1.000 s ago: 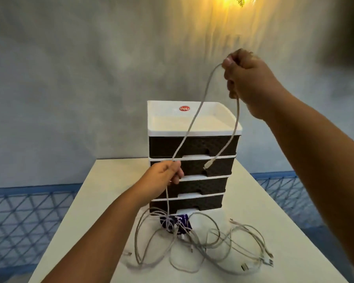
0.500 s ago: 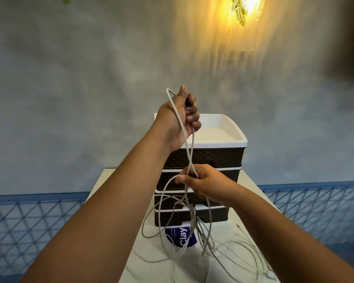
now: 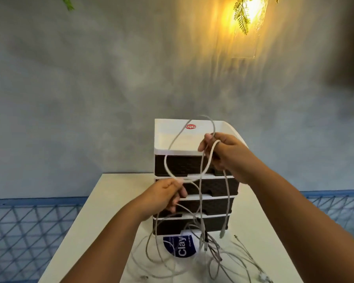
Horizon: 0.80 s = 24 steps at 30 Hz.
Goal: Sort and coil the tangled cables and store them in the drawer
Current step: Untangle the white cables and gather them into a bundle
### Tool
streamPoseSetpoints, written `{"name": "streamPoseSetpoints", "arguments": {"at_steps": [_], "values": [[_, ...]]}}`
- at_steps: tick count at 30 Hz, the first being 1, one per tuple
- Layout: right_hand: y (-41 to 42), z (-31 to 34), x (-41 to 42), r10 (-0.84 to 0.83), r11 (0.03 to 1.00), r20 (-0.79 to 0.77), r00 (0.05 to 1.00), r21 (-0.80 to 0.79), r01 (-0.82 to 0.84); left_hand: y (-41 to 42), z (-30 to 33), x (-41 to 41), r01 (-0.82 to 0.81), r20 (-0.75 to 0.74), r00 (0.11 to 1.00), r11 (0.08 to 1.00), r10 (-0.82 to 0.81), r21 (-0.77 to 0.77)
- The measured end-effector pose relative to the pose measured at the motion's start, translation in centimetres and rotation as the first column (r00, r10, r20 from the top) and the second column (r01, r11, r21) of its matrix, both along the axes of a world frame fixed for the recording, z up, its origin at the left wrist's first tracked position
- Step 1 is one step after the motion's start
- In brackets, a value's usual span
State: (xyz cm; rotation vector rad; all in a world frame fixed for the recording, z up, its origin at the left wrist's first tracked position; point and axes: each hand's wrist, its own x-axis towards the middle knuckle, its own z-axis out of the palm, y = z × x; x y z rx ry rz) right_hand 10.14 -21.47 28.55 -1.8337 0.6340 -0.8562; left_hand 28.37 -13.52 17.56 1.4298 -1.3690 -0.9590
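Looped white cable (image 3: 189, 152), tangled cables (image 3: 213, 254) below

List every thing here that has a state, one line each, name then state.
Left hand: grip closed on the white cable.
Right hand: grip closed on the same cable, raised.
White cable: looped between both hands, one plug end hanging free.
Cable pile: tangled on the table.
Drawer unit: upright, all four drawers closed.
Wall lamp: lit.
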Motion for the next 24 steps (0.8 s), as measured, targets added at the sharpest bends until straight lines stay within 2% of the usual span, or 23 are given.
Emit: {"name": "streamPoseSetpoints", "arguments": {"at_steps": [3,6,9,11,12,13,14,15,16,17,19,22,24], "values": [[0.3,1.9,-0.4,0.032,0.997,0.175,0.984,0.069,-0.045,-0.5,-1.5,0.1,-0.203,0.071,0.977,0.978,0.200,0.037],[0.4,3.4,-0.9,0.088,0.990,0.287,0.954,0.081,-0.115,-1.3,-2.8,0.4,-0.363,0.290,0.899,0.929,0.329,0.072],[0.2,4.4,-1.0,0.122,0.983,0.376,0.919,0.084,-0.165,-1.5,-3.8,0.2,-0.441,0.598,0.745,0.891,0.295,0.109],[0.2,4.7,-1.0,0.151,0.978,0.396,0.906,0.076,-0.197,-1.0,-3.7,-0.5,-0.431,0.762,0.569,0.901,0.309,-0.044],[0.3,4.7,-0.9,0.164,0.975,0.394,0.904,0.074,-0.209,-0.6,-3.2,-1.2,-0.383,0.748,0.546,0.907,0.377,-0.177],[0.3,4.5,-0.8,0.169,0.974,0.388,0.906,0.076,-0.214,-0.2,-2.5,-2.0,-0.316,0.659,0.621,0.905,0.425,-0.286],[0.4,4.3,-0.6,0.171,0.973,0.380,0.909,0.080,-0.216,0.4,-1.7,-2.9,-0.250,0.502,0.766,0.905,0.402,-0.343],[0.4,4.0,-0.4,0.170,0.973,0.377,0.910,0.083,-0.216,1.1,-0.9,-3.9,-0.185,0.302,0.909,0.927,0.288,-0.325],[0.4,3.7,-0.3,0.167,0.973,0.381,0.909,0.087,-0.215,1.9,-0.4,-4.9,-0.101,0.138,0.980,0.957,0.142,-0.271],[0.4,3.5,-0.2,0.160,0.973,0.392,0.906,0.093,-0.212,2.2,-0.4,-5.4,-0.017,0.072,0.997,0.975,0.034,-0.221],[0.4,3.7,-0.4,0.129,0.976,0.423,0.897,0.106,-0.191,2.3,-1.5,-5.8,0.043,0.122,0.992,0.987,-0.024,-0.157],[0.6,4.7,-1.3,0.069,0.985,0.475,0.877,0.109,-0.137,1.4,-4.4,-4.8,-0.032,0.211,0.977,0.998,0.043,-0.056],[0.3,5.4,-2.1,0.044,0.987,0.523,0.851,0.107,-0.116,1.1,-5.7,-3.8,-0.090,0.329,0.940,0.996,0.092,-0.019]]}}
